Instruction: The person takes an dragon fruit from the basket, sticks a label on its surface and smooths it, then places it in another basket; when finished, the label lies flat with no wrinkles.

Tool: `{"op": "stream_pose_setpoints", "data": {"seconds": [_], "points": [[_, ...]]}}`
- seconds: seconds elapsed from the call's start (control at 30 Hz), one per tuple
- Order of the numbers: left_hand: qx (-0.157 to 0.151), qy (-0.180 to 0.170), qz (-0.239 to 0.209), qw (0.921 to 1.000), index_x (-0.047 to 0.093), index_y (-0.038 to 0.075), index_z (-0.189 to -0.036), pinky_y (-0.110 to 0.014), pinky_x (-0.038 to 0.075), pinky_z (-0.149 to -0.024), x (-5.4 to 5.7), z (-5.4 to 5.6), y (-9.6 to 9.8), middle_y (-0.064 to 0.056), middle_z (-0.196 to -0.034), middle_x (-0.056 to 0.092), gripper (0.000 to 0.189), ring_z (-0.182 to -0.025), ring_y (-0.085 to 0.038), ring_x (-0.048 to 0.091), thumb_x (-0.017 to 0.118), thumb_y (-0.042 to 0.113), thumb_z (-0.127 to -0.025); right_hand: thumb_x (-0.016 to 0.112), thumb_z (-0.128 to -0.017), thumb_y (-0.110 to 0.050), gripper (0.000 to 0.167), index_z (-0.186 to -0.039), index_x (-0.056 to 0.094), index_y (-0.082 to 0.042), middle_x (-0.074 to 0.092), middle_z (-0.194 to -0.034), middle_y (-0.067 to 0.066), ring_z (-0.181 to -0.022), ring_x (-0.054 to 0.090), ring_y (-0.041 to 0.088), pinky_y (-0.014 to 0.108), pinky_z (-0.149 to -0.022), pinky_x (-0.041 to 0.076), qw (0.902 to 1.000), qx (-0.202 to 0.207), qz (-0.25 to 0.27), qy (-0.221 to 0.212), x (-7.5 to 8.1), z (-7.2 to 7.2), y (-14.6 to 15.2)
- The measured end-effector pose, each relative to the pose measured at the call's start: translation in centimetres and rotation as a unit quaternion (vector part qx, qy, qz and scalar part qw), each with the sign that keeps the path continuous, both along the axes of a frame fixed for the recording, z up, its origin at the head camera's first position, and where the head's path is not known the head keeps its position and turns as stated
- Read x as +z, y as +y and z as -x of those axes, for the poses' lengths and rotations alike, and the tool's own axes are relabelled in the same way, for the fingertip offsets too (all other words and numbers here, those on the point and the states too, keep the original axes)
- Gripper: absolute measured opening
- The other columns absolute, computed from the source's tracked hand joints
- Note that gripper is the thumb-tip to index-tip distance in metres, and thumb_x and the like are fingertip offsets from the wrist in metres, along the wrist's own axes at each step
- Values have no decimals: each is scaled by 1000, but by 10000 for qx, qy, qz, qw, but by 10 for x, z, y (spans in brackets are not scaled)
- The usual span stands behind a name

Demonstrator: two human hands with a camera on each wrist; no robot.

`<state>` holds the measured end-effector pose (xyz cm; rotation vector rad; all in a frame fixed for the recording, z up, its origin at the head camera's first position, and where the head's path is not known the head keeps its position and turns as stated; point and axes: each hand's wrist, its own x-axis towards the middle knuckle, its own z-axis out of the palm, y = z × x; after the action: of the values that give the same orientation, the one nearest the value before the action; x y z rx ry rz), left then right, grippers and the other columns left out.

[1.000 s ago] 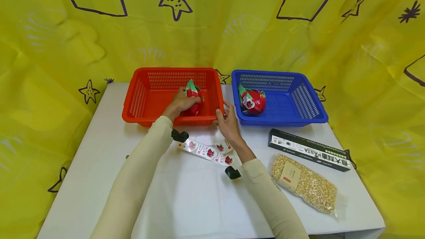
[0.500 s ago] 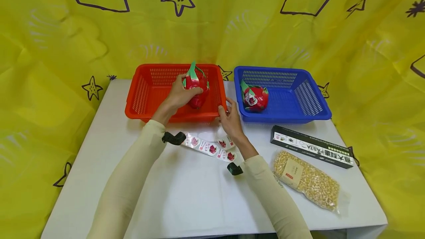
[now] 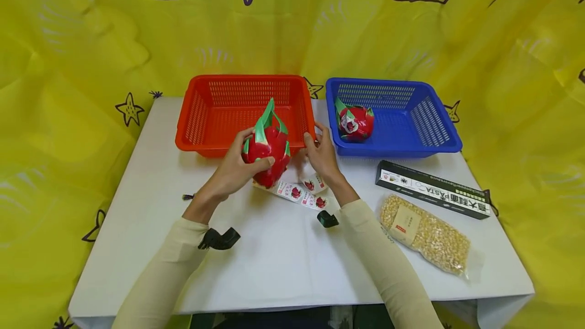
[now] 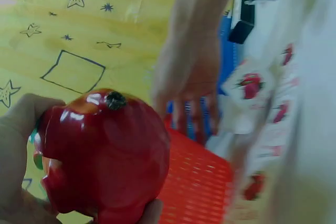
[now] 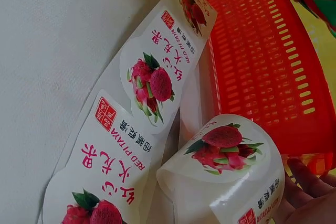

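My left hand (image 3: 233, 169) holds a red dragon fruit (image 3: 269, 154) with green leaf tips, in front of the red basket (image 3: 183, 138) and over the label strip. Its glossy red underside and dark stem spot face the left wrist view. My right hand (image 3: 325, 159) rests at the red basket's front right corner, thumb by the rim and fingers fairly straight, as the left wrist view shows. Below lies a strip of dragon fruit labels (image 5: 149, 85), printed RED PITAYA, with a curled end (image 5: 223, 148) close to the right hand.
A blue basket (image 3: 402, 149) stands to the right with a labelled dragon fruit (image 3: 356, 123) inside. In front lie a dark pasta box (image 3: 431, 189) and a clear bag of corn kernels (image 3: 425, 235). A yellow curtain (image 3: 283, 34) hangs behind the white table (image 3: 274, 263).
My left hand has lifted the dragon fruit out of the red basket and brought it toward me over the front rim. The right hand stays at the basket corner.
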<state>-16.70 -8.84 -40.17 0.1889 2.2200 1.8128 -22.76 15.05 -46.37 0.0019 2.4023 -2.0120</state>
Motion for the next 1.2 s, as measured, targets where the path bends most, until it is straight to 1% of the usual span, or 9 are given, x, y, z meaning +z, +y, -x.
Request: {"op": "stream_pose_setpoints", "data": {"seconds": [0.17, 0.3, 0.5, 0.63, 0.73, 0.83, 1.0, 1.07, 1.2], "points": [[-130, -287, -25, 9995, 23, 16, -164, -57, 55, -105, -23, -28, -5, -17, -158, 37, 90, -142, -42, 45, 79, 25, -94, 49, -113, -28, 63, -167, 21, -11, 55, -152, 22, -118, 65, 41, 55, -103, 56, 9999, -16, -120, -36, 2, 1, 0], [-193, -408, 27, 9990, 24, 16, -163, -55, 58, -101, -36, -41, -6, -18, -158, 36, 89, -139, -46, 48, 80, 24, -94, 50, -113, -27, 63, -166, 22, -8, 55, -152, 23, -122, 65, 39, 54, -104, 56, 9999, -26, -162, 35, 3, 2, 0], [-182, -195, 322, 9991, 27, 18, -162, -53, 61, -95, -46, -54, -2, -17, -156, 35, 90, -135, -46, 52, 83, 22, -92, 52, -112, -23, 61, -165, 25, -7, 59, -145, 29, -118, 68, 46, 57, -104, 55, 9998, 51, -187, 54, 6, 5, 1], [-156, 35, 670, 9976, 30, 13, -161, -53, 61, -96, -50, -61, 3, -18, -154, 36, 90, -136, -44, 51, 83, 22, -90, 54, -111, -22, 63, -165, 25, -6, 54, -151, 29, -128, 63, 44, 56, -109, 53, 9992, 233, -324, 28, 11, 0, 7], [-215, 94, 886, 9958, 31, 11, -160, -52, 62, -95, -52, -65, 6, -18, -154, 37, 88, -132, -42, 53, 83, 23, -90, 55, -110, -21, 62, -164, 30, -5, 49, -158, 25, -138, 56, 40, 54, -114, 49, 9960, 280, -790, 321, 16, -11, 11], [-259, 116, 1082, 9937, 32, 9, -160, -50, 62, -94, -55, -67, 10, -19, -153, 37, 88, -130, -40, 54, 82, 25, -90, 57, -108, -17, 55, -158, 39, -2, 44, -159, 22, -140, 49, 40, 57, -113, 48, 9876, 104, -1234, 969, 19, -28, 14], [-50, 33, 1386, 9903, 30, 6, -161, -53, 60, -97, -59, -62, 10, -20, -153, 37, 88, -130, -40, 54, 80, 25, -91, 59, -105, -8, 34, -137, 57, 2, 54, -140, 21, -122, 58, 35, 53, -99, 56, 9718, -188, -1470, 1835, 18, -63, 19], [21, -38, 1471, 9891, 29, 5, -161, -55, 59, -98, -60, -60, 10, -21, -154, 37, 88, -131, -41, 53, 79, 26, -92, 60, -104, -5, 24, -126, 63, 2, 65, -125, 20, -107, 65, 31, 46, -88, 60, 9701, 20, -1545, 1871, 14, -77, 24], [180, -92, 1574, 9873, 31, 4, -161, -55, 59, -100, -63, -56, 10, -22, -152, 39, 87, -130, -41, 54, 78, 32, -93, 63, -103, -4, 14, -114, 72, -1, 74, -98, 13, -84, 67, 21, 31, -73, 58, 9637, 935, -1993, 1509, -1, -97, 33]]}}
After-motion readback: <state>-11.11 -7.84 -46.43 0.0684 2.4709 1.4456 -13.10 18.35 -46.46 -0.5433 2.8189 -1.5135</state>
